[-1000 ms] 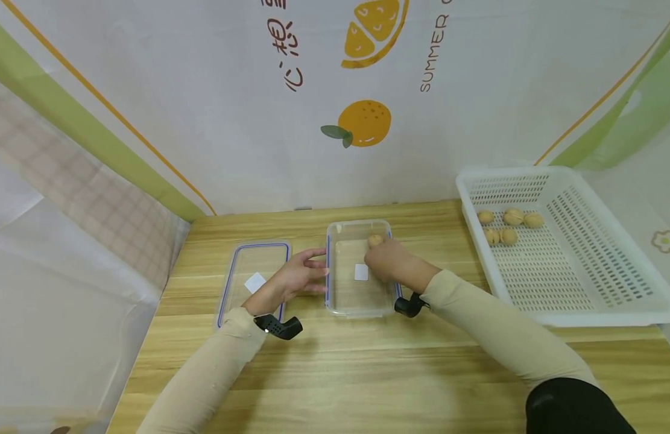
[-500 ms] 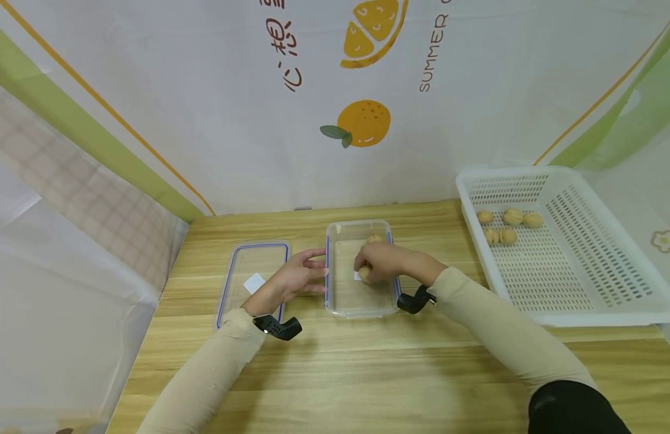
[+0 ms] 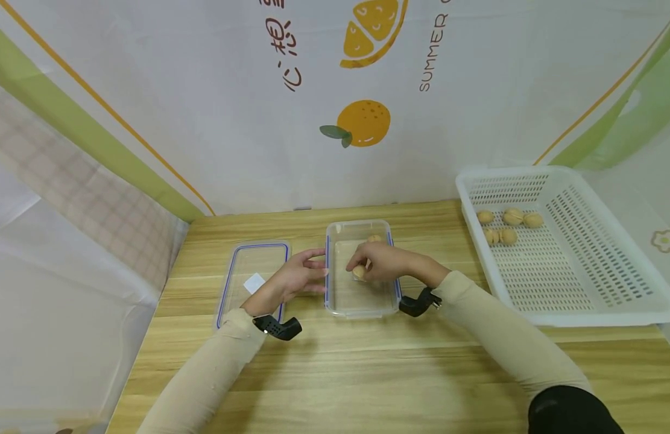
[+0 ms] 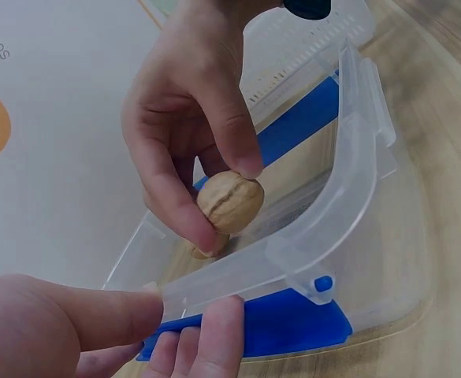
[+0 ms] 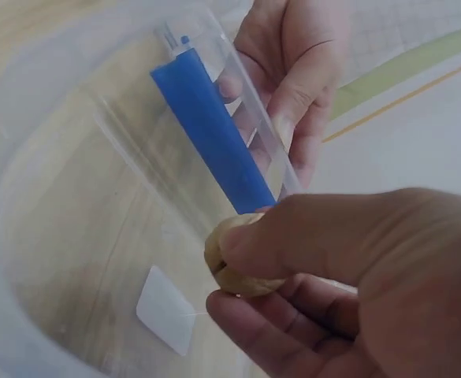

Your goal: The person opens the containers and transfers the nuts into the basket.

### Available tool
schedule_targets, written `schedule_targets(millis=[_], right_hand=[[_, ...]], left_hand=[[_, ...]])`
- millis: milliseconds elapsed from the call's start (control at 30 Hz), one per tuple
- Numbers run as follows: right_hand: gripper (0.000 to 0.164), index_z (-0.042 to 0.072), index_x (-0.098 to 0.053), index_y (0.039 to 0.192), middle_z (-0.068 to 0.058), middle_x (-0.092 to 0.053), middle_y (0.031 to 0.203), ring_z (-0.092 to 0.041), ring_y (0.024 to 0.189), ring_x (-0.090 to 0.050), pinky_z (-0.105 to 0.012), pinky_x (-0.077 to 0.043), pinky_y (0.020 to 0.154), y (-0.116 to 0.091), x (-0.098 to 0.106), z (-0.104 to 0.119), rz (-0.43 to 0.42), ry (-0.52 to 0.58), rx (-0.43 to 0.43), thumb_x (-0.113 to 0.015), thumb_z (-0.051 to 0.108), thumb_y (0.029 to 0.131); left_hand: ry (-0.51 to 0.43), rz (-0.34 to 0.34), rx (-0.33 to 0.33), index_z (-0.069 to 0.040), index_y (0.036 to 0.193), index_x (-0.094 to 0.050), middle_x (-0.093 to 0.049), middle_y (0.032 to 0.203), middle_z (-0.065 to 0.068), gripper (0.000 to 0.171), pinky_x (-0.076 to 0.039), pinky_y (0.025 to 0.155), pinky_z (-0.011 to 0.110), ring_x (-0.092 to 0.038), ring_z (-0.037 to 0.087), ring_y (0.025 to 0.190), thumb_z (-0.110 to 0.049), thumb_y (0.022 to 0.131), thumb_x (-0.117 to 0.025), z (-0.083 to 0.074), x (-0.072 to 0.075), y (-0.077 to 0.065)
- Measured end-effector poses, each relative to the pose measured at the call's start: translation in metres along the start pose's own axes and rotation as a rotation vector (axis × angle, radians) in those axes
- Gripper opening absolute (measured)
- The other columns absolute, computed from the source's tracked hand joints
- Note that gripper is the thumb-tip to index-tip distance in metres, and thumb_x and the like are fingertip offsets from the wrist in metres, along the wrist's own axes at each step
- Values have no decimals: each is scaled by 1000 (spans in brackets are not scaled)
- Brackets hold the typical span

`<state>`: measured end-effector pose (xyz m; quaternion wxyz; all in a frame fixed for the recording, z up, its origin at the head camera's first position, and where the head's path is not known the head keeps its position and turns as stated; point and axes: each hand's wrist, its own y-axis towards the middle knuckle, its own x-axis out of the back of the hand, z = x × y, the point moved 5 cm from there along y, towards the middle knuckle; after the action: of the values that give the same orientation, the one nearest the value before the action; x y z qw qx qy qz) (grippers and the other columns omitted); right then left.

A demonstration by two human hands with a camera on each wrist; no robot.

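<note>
My right hand (image 3: 383, 260) pinches a walnut (image 4: 231, 201) between thumb and fingers, over the inside of a clear plastic food container (image 3: 342, 307) with blue side clips. In the right wrist view, that thumb presses on the walnut's seam. Another walnut (image 3: 374, 239) lies in the container's back right corner, partly covered by the right hand in the left wrist view. My left hand (image 3: 302, 272) rests at the container's left side, fingers spread and extended. Its fingertips touch the wall by the blue clip (image 4: 293, 323). A white square label (image 5: 165, 309) shows on the container's floor.
Left of the container lies its clear lid (image 3: 259, 259) with a blue seal, partly under the left forearm. A white slotted basket (image 3: 557, 265) on the right holds several walnuts (image 3: 508, 235). A printed curtain (image 3: 231, 120) rises behind the wooden table (image 3: 335, 374).
Inside the container, my right hand has shifted from the right side toward the middle, bringing the pinched walnut into view. The left hand has stayed in place.
</note>
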<state>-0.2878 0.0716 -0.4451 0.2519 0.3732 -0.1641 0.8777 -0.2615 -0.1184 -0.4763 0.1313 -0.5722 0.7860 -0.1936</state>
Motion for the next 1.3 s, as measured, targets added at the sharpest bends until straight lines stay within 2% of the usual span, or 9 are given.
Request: schedule_targets(millis=[167, 333, 500, 800, 1100, 1300], right_hand=[[35, -5, -71, 120, -11, -66, 111, -20, 100, -59, -26, -61, 87, -1, 1, -2, -32, 114, 26, -64, -11, 87], [33, -11, -67, 123, -19, -65, 119, -29, 110, -62, -27, -63, 87, -4, 4, -5, -68, 266, 64, -62, -14, 90], [35, -11, -65, 126, -21, -62, 124, -29, 112, -61, -29, -63, 88, -6, 6, -6, -68, 349, 34, -61, -14, 91], [39, -5, -65, 130, -18, -60, 129, -27, 115, -57, -29, -60, 90, -13, 16, -4, -71, 407, -6, -61, -11, 91], [39, -5, -63, 132, -22, -58, 132, -29, 114, -58, -29, -60, 92, -28, 37, -5, -114, 481, 1, -64, -7, 93], [41, -5, -61, 135, -22, -57, 139, -29, 119, -57, -27, -60, 91, -40, 53, -6, -147, 482, -12, -67, -4, 95]], left_hand=[[-5, 1, -1, -5, 157, -35, -44, 138, 26, 61, -66, 80, 35, -61, 28, 104, 6, 101, -57, 1, 0, 0], [-4, 13, -19, -3, 157, -34, -43, 139, 28, 61, -66, 80, 35, -60, 29, 104, 5, 101, -56, 0, 0, 1], [-6, 9, -12, -3, 157, -34, -43, 138, 26, 61, -66, 80, 35, -60, 27, 103, 5, 101, -57, 2, 1, 1], [-7, 1, -2, -4, 157, -35, -44, 139, 27, 61, -66, 78, 34, -60, 29, 105, 6, 100, -57, 0, 0, 0], [-11, 20, -18, -2, 157, -33, -43, 139, 28, 61, -66, 78, 33, -59, 28, 105, 6, 101, -56, 1, 1, 2], [-14, 14, -13, -2, 157, -33, -44, 137, 25, 61, -66, 78, 32, -59, 26, 103, 7, 101, -55, 3, 1, 4]])
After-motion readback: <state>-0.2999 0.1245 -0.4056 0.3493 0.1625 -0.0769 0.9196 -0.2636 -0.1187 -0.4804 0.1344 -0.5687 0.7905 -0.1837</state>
